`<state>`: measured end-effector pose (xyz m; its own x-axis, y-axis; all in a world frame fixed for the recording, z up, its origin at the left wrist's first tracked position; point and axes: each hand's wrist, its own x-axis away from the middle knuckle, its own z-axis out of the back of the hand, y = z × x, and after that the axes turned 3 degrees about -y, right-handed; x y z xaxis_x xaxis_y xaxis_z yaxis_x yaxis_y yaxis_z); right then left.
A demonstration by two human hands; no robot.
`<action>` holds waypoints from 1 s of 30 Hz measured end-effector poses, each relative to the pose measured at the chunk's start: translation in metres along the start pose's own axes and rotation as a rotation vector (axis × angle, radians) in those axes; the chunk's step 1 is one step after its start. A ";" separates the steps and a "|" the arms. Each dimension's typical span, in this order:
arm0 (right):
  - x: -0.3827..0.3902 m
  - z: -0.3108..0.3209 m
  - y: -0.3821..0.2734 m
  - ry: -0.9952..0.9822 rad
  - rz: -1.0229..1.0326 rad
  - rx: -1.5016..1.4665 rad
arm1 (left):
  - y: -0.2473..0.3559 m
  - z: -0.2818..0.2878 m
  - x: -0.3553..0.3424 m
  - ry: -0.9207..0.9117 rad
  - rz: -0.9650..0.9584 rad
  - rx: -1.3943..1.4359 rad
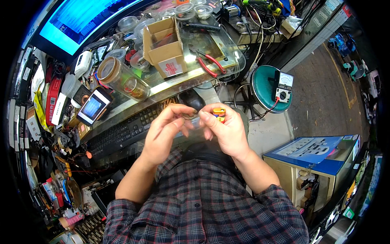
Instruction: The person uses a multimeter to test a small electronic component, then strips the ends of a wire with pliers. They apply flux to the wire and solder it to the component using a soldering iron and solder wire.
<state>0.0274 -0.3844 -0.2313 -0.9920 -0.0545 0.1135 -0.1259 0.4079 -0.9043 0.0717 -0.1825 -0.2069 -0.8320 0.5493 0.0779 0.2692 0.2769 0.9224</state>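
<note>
My left hand (161, 133) and my right hand (228, 132) meet over my lap, their fingertips almost touching. Tucked in the curled fingers of my right hand is a small yellow, red and dark blue object (219, 114), perhaps a battery; its kind is not plain. The left thumb and fingers are bent toward a small thin thing (189, 116) between the two hands, too small and blurred to name. Beyond the fingertips lies a black computer mouse (192, 99), and a black keyboard (122, 136) is to the left.
On the glass-topped desk stand an open cardboard box (165, 51), a clear jar (124, 79) and red-handled pliers (210, 66). An analog multimeter (283, 87) rests on a green stool (264, 91) at right. A blue-topped cabinet (313, 150) stands nearer. A lit monitor (81, 24) is at far left.
</note>
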 end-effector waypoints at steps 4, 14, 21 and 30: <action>-0.003 0.005 0.001 -0.006 -0.014 -0.098 | -0.002 0.003 -0.002 0.025 0.004 -0.192; 0.010 0.003 0.020 -0.028 0.148 0.051 | -0.014 -0.005 -0.010 0.231 -0.106 -0.006; -0.001 0.034 0.013 -0.115 0.260 -0.059 | -0.012 -0.012 -0.012 0.196 -0.134 0.056; -0.008 0.032 0.017 -0.088 0.237 0.362 | -0.008 -0.016 -0.012 0.176 -0.111 0.020</action>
<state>0.0331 -0.4061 -0.2610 -0.9874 -0.0812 -0.1360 0.1301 0.0741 -0.9887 0.0721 -0.2042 -0.2092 -0.9286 0.3686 0.0431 0.1796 0.3447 0.9214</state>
